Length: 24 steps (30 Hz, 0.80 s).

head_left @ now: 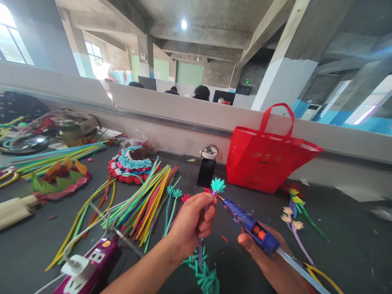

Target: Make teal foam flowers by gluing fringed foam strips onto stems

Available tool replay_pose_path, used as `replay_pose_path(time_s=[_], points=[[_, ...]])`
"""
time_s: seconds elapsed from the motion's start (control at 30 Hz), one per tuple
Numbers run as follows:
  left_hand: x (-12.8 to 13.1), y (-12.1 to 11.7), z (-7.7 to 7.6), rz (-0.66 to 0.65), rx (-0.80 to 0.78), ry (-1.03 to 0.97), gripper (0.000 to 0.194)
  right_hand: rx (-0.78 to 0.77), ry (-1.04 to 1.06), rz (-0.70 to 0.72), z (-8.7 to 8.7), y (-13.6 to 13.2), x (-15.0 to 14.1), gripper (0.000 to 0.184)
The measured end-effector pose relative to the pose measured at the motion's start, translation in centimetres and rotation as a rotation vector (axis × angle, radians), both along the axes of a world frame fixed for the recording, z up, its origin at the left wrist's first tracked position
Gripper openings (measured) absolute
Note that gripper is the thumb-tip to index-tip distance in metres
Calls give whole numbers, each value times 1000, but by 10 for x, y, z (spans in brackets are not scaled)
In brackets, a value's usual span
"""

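I see the left hand point(196, 214) pinching a green flower point(218, 185) by its thin stem point(214, 192), finger and thumb pressed together just under the petals. The right hand point(272, 249) is wrapped around a blue glue gun point(245, 220). Most of its fingers are hidden under the gun, so I can't tell if one pulls the trigger. The gun's tip is just beside the stem, but I can't tell if they touch. A clear glue stick point(298, 267) pokes out of the back.

Call the flower the middle of a clock, with the low wall point(171, 126) at twelve. A pile of green bits point(208, 279) lies near six. At nine, two small blue-green flowers point(174, 192) lie on the dark table point(232, 261). Past them is a heap of bright fuzzy sticks point(150, 208). A purple power strip point(101, 259) sits at eight, with a white plug point(76, 265) in it. Close by, near eleven, a black phone point(206, 172) leans upright. The big red bag point(260, 163) stands at two. More little flowers point(292, 218) lie at four.
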State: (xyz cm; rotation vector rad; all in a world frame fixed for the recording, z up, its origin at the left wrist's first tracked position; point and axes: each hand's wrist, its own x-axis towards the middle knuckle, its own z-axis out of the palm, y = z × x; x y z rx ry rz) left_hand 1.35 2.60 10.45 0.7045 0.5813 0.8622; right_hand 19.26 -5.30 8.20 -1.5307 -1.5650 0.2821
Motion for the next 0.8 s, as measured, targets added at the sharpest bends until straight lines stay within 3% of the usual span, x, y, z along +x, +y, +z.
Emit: replay_pose_path(time_s=[0.23,0.47,0.67,0.8], points=[[-5,1,4,48,4,0,14,95,-219,66,-11,8,-1,34],[-11,-2,11,65,63,-27,15,89,-380,-100,-19,1,10,23],[-16,1,12,103,114,-53,15,-212,-461,-171,-57,-22,37,20],[-20,6,-6,137,110,7,16,-367,-374,-193,-89,-36,55,17]])
